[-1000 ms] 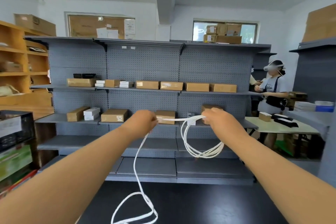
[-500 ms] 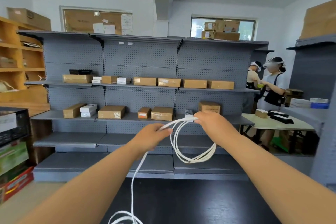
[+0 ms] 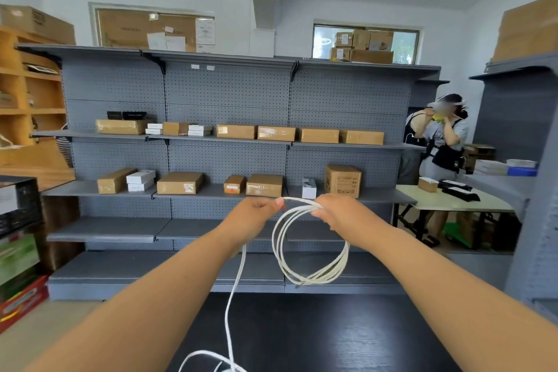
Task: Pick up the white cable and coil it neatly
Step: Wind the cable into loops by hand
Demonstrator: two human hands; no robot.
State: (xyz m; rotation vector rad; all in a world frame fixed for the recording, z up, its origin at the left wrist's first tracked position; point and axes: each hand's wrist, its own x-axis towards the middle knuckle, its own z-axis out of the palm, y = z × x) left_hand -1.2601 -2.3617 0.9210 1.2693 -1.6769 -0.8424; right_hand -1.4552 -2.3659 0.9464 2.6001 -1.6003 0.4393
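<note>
While the white cable is pinched by both the left hand and right hand, coiling is midway; slack below must be gathered.

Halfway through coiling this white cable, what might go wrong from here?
1. The loops hang loose from the right hand, apparently pinched only at the top; they could slip or splay unevenly.
2. The loose length of cable trailing from the left hand ends in curls on the dark table, so it may kink or tangle when pulled up.
</note>
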